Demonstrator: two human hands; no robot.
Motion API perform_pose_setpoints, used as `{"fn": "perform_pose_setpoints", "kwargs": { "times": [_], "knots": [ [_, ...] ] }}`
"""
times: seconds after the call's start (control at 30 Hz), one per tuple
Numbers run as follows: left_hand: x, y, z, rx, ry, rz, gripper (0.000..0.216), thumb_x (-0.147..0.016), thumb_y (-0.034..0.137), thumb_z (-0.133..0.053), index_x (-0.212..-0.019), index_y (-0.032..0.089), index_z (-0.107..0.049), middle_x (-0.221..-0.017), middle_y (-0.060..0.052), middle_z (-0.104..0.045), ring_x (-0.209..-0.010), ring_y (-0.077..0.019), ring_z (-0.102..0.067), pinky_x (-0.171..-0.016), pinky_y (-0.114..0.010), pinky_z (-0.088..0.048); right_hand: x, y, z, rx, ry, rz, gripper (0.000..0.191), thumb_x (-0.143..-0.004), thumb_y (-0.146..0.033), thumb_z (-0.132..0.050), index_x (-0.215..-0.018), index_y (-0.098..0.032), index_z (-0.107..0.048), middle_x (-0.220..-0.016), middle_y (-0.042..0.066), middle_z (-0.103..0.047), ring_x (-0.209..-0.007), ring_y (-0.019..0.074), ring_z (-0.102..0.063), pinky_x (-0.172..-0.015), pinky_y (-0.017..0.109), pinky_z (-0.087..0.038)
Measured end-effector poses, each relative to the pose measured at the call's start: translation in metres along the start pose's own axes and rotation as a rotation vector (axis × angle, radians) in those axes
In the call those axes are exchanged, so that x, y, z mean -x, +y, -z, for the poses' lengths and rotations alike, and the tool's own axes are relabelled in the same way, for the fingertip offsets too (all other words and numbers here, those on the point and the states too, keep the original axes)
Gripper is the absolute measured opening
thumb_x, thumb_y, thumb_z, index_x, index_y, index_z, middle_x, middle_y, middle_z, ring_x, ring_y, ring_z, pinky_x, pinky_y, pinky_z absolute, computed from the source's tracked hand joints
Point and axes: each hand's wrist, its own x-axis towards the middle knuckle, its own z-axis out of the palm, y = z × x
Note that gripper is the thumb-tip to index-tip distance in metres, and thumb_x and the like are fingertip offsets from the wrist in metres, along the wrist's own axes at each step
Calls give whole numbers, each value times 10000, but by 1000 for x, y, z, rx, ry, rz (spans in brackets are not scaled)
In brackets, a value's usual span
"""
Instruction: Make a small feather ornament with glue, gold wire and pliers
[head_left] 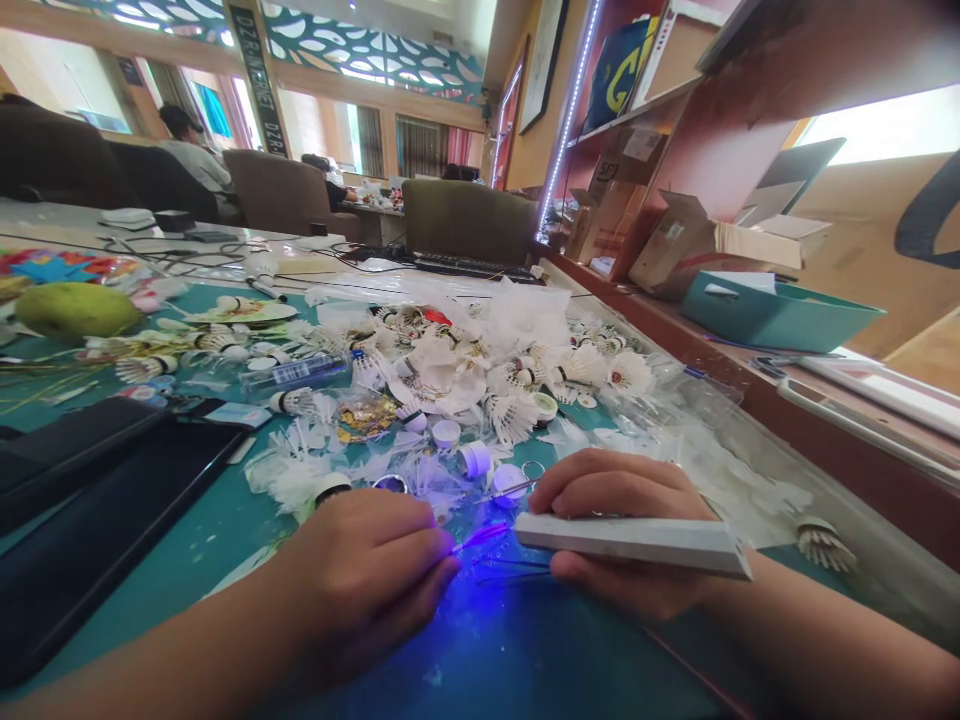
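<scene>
My left hand point(382, 560) is closed in a pinch on a thin, narrow strip point(481, 537) that glows violet. Its exact kind is hard to make out. Wrapped around a pale grey bar-shaped UV lamp point(637, 543), my right hand point(619, 490) points it to the left, and blue-violet light falls on the strip and the mat point(480, 640). A slim metal tip point(510, 490) sticks out by the right fingers; its other end is hidden. White round caps point(474, 460) and a small metal ring point(533, 468) lie just beyond the hands.
Shuttlecocks point(514, 410), loose feathers and clear plastic crowd the table beyond. A black phone-like slab point(127, 530) lies at left, with a green fruit point(75, 310) behind it. A teal box point(780, 310) stands on the right ledge. People sit in the background.
</scene>
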Motion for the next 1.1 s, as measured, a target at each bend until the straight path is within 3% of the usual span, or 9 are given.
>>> {"fn": "perform_pose_setpoints", "kwargs": {
  "times": [0.57,1.1],
  "knots": [
    [-3,0,5,5,-61,-33,259,-1025,62,-575,-901,150,-785,-680,-7,-634,-563,-199,-490,-518,-398,-339,0,-2,2,32,-25,2,157,-978,-181,-782,-1083,-172,-666,-939,87,-822,-820,159,-830,-773,197,-694],
    [1,0,-5,-34,131,-30,247,-1006,49,-533,-891,234,-651,-649,27,-602,-518,-181,-468,-492,-382,-302,0,-1,0,4,-7,4,173,-1013,-250,-773,-1121,-191,-652,-958,92,-830,-823,167,-829,-756,228,-703]
  ]
}}
